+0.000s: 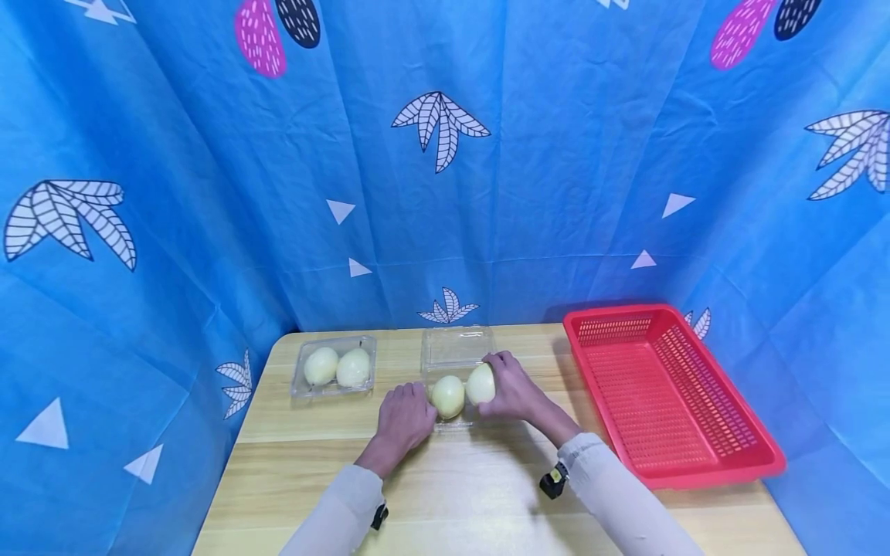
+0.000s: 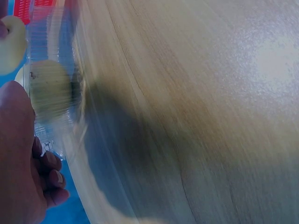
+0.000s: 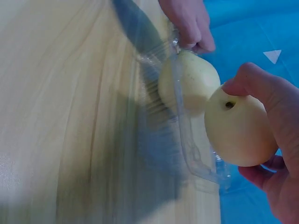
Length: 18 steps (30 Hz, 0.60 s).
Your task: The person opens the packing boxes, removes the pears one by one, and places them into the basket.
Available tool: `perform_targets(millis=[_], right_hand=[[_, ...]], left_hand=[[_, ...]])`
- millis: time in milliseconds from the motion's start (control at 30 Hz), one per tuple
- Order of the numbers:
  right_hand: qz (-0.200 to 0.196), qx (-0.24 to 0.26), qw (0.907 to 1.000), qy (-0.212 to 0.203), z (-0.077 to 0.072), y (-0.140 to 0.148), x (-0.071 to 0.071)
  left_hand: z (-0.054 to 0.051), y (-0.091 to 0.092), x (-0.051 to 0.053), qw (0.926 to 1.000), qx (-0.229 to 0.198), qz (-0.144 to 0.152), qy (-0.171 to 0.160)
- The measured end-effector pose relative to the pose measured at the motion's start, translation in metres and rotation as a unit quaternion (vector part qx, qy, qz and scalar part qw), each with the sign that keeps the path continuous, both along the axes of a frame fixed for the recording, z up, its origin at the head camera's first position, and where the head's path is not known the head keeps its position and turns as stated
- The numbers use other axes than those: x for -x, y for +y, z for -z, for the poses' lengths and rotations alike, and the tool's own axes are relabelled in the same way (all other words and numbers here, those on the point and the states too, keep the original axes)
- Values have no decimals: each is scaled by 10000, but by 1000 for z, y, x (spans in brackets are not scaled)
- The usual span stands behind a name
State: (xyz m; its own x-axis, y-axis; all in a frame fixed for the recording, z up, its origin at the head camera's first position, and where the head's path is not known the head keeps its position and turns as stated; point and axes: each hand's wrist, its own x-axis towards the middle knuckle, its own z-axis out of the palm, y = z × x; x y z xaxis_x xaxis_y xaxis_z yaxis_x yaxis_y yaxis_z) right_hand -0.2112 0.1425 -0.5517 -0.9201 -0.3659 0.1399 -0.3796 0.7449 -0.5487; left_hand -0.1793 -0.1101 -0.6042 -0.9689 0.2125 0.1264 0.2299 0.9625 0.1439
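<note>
While the right hand [image 1: 513, 388] holds a pear [image 1: 480, 384] in its grip at lower centre, the left hand [image 1: 405, 417] pinches the clamshell container [image 3: 188, 145]. A second pear [image 1: 448, 397] sits inside.

A blue, leaf-printed curtain [image 1: 528, 208] hangs from nine through twelve to three o'clock around a pale wood-grain counter [image 1: 473, 502] at six.

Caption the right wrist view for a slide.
A right hand grips one round pale-yellow fruit; another sits in a clear plastic box.
</note>
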Motion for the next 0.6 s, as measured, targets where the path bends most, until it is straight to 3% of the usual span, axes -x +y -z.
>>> perform_targets(millis=[367, 600], right_hand=[[107, 342, 9993, -55, -21, 13, 4], [250, 162, 9995, -44, -35, 24, 6]], left_hand=[[0, 0, 0, 10000, -7, -4, 13], [2, 0, 1, 9999, 10, 5, 106]])
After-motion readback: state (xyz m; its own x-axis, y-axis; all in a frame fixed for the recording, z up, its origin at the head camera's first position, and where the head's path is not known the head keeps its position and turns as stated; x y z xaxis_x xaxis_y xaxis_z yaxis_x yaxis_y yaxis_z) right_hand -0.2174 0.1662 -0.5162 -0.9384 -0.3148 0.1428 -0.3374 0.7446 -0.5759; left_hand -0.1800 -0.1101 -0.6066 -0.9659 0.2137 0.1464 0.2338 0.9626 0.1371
